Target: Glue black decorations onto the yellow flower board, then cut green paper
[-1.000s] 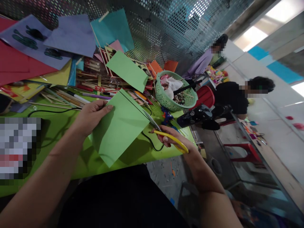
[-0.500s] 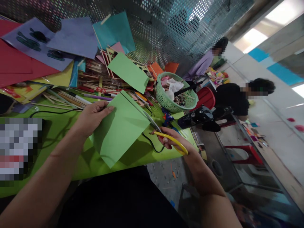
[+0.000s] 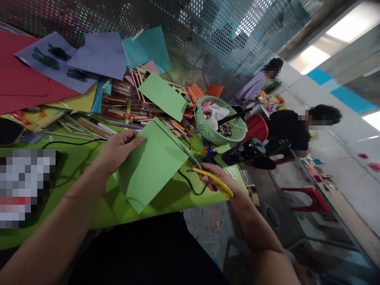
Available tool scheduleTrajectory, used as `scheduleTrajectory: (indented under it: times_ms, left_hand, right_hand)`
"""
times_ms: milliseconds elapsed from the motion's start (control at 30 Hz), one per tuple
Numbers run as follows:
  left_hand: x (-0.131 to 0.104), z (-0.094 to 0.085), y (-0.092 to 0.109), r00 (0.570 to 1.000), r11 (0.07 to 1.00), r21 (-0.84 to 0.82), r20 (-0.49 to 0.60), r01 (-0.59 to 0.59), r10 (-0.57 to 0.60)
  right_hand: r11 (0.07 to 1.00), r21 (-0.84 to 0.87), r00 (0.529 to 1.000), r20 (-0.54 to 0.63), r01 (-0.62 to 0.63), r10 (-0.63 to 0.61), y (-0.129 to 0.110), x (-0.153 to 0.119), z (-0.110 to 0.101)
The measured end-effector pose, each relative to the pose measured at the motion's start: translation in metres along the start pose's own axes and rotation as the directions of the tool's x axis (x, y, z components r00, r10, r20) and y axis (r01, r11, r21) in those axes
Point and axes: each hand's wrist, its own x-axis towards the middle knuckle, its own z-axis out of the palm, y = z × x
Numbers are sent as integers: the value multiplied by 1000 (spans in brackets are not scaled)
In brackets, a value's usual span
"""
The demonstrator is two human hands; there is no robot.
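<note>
My left hand (image 3: pixel 126 145) pinches the upper left edge of a light green paper sheet (image 3: pixel 154 162) between thumb and fingers. The sheet hangs tilted over the green table (image 3: pixel 97 213). In my right hand (image 3: pixel 209 178) is a pair of scissors with yellow handles (image 3: pixel 218 183), its fingers wrapped round them. The metal blades reach the sheet's right corner, where a narrow strip runs along a dark line on the upper right edge. Behind it lies another light green piece (image 3: pixel 163 96) on the sticks.
A green basket (image 3: pixel 219 137) of scraps stands beyond my right hand, near a dark bottle (image 3: pixel 240 152) and blue glue gun (image 3: pixel 209 151). A black cable (image 3: pixel 190 186) crosses the table. Coloured papers (image 3: pixel 101 55) and sticks lie at the back left. Two people sit at the right.
The view has shifted slightly, so everything appears a little lower. Both hands keep their holds on the sheet and scissors, and the scissor handles look slightly closer together.
</note>
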Motion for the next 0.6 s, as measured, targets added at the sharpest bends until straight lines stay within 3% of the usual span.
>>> scheduleTrajectory:
  times_ms: [433,600]
  left_hand:
    - [-4,-1,4,998,998,-51,41,42,-40]
    - [-6,1,8,994,996,-63,95,59,-53]
  right_hand:
    - [997,-39,997,-52,-61,59,-10,0,4]
    - [992,-116,999,12,46,-45,-11,-3,3]
